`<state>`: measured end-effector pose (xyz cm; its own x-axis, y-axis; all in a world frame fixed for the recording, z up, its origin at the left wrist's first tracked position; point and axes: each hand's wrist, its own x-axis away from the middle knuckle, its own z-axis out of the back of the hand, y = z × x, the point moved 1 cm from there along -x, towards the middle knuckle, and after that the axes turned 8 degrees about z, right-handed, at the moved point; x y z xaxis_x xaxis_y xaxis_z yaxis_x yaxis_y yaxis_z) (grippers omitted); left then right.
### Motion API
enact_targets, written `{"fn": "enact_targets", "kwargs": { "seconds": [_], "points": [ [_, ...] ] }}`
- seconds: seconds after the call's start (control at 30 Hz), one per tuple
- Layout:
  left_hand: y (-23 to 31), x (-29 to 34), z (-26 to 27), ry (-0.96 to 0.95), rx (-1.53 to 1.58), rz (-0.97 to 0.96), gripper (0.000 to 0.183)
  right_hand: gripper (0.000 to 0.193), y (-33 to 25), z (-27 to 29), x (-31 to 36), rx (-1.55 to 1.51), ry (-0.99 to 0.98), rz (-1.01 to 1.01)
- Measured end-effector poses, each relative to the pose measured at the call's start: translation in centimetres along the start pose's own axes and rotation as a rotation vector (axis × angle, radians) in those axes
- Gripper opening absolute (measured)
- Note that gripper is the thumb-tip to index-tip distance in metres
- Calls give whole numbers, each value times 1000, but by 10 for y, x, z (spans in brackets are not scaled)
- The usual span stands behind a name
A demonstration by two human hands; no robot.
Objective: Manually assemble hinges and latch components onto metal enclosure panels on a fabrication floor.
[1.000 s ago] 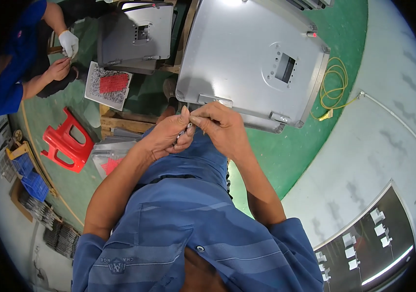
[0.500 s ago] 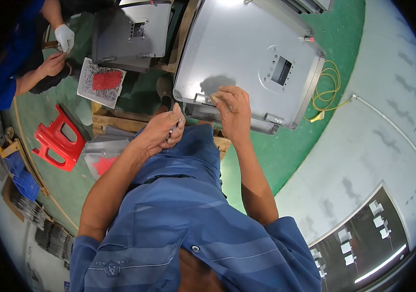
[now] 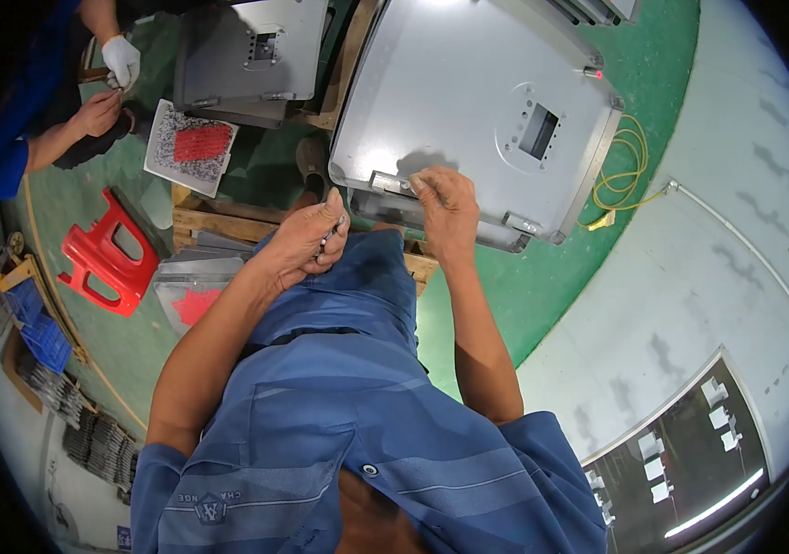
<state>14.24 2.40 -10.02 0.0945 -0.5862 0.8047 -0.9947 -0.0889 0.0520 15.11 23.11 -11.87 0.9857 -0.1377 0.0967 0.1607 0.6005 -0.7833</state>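
Observation:
My left hand (image 3: 309,238) is curled closed in front of my waist, with small shiny metal pieces (image 3: 326,242) showing between its fingers; they may be screws, but are too small to tell. My right hand (image 3: 451,208) is at the near edge of a large grey metal panel (image 3: 450,83), thumb and fingertips pinched beside a small metal bracket (image 3: 389,184). Whatever lies in that pinch is hidden. A second bracket (image 3: 522,223) sits farther right along the same edge. The panel has a rectangular cut-out (image 3: 538,131) ringed by small holes.
A white tray (image 3: 152,152) of small parts holds a red piece. Near it stand a red plastic stool (image 3: 113,254) and a clear bin (image 3: 168,286). More panels (image 3: 219,55) lie far left, beside a co-worker's gloved hand (image 3: 122,60). A yellow hose (image 3: 639,157) coils at right.
My right fingertips have lowered slightly and turned in toward the bracket. My left hand keeps its closed hold. The view has shifted a little.

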Motion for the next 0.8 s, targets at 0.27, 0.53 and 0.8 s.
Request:
{"fn": "enact_targets", "kwargs": {
  "seconds": [0.27, 0.53, 0.8],
  "points": [
    [0, 1, 0, 12, 5, -6, 45, 8, -5, -3, 2, -31, 30, 8],
    [-1, 0, -1, 29, -5, -16, 45, 13, -4, -5, 13, 247, 27, 429],
    [-4, -3, 0, 26, -25, -12, 45, 18, -6, -1, 7, 295, -30, 565]
  ]
}}
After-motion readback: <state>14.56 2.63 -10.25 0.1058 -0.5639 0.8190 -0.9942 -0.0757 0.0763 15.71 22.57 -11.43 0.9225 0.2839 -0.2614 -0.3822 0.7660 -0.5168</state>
